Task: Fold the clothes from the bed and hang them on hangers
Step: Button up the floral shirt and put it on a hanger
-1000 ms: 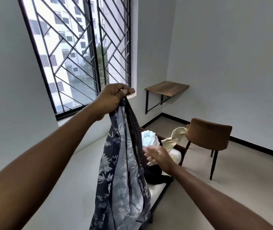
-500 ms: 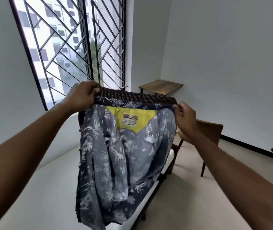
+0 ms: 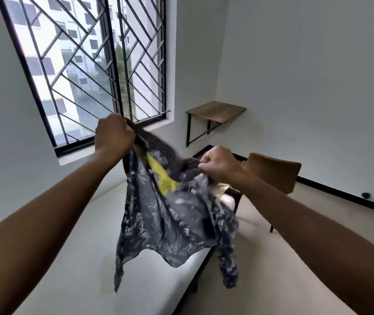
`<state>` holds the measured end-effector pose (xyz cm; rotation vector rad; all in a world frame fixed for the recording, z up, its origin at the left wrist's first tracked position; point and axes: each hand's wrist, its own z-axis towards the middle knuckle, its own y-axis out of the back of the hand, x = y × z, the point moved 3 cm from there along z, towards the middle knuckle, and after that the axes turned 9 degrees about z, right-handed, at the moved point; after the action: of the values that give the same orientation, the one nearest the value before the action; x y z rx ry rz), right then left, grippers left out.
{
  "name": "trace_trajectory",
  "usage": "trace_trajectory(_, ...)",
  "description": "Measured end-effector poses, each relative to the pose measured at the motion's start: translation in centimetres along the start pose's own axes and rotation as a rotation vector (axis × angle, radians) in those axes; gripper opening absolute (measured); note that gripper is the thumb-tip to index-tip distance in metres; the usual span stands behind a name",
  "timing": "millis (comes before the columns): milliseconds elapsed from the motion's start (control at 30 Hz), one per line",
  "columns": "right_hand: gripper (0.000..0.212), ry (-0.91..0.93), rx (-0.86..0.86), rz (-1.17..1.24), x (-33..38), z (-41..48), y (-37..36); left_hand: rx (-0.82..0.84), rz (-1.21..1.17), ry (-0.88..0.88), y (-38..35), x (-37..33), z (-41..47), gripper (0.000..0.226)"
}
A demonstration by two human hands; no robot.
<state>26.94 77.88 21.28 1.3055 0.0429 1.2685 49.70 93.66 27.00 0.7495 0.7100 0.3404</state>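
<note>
Gripping one end of the floral shirt's [image 3: 165,219] dark ribbed top edge [image 3: 156,144] in my curled left hand [image 3: 114,135] and pinching the other end lower in my right hand [image 3: 221,165], I hold it hanging above the white bed [image 3: 86,246].

White mattress [image 3: 95,235] lying on dark bed frame [image 3: 200,267], running lengthwise below window [image 3: 86,64]. Pale cloth [image 3: 218,190] bunching at mattress far end, mostly hidden. Beige floor [image 3: 272,269] carrying brown chair [image 3: 272,171], standing just beside bed's far end. Wooden wall shelf [image 3: 217,110] hanging in corner on black brackets.
</note>
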Motion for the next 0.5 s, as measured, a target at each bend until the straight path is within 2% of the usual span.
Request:
trace_trajectory(33, 0.010, -0.017, -0.037, 0.044, 0.2, -0.1, -0.4, 0.033, -0.020, 0.016, -0.7, 0.3, -0.1, 0.023)
trace_trajectory(100, 0.025, -0.013, -0.207, 0.183, 1.0, 0.0, -0.2, 0.072, -0.087, 0.046, -1.8, 1.1, -0.3, 0.020)
trace_trajectory(133, 0.033, -0.047, -0.231, 0.286, 1.3, 0.1, -0.1, 0.099, -0.151, 0.062, -2.2, 1.4, -0.4, 0.023)
trace_trajectory(233, 0.028, -0.203, -0.053, 0.729, 1.8, 1.0, -0.9, 0.260, -0.425, 0.073, -2.1, 1.0, -0.9, 0.029)
trace_trajectory(300, 0.021, -0.200, 0.076, 0.847, 2.6, 1.4, -1.4, 0.390, -0.618, 0.052, -1.7, 0.6, -1.0, 0.025)
trace_trajectory(400, 0.026, -0.117, 0.247, 0.905, 3.3, 2.1, -1.4, 0.598, -0.729, -0.049, -0.5, 0.9, -0.7, 0.018)
trace_trajectory(467, 0.033, -0.005, 0.283, 0.743, 3.4, 2.9, -1.3, 0.696, -0.665, -0.169, 0.3, 1.9, -0.3, 0.024)
trace_trajectory(500, 0.031, 0.077, 0.243, 0.569, 3.6, 3.5, -1.2, 0.684, -0.598, -0.204, 0.7, 2.3, -0.1, 0.027)
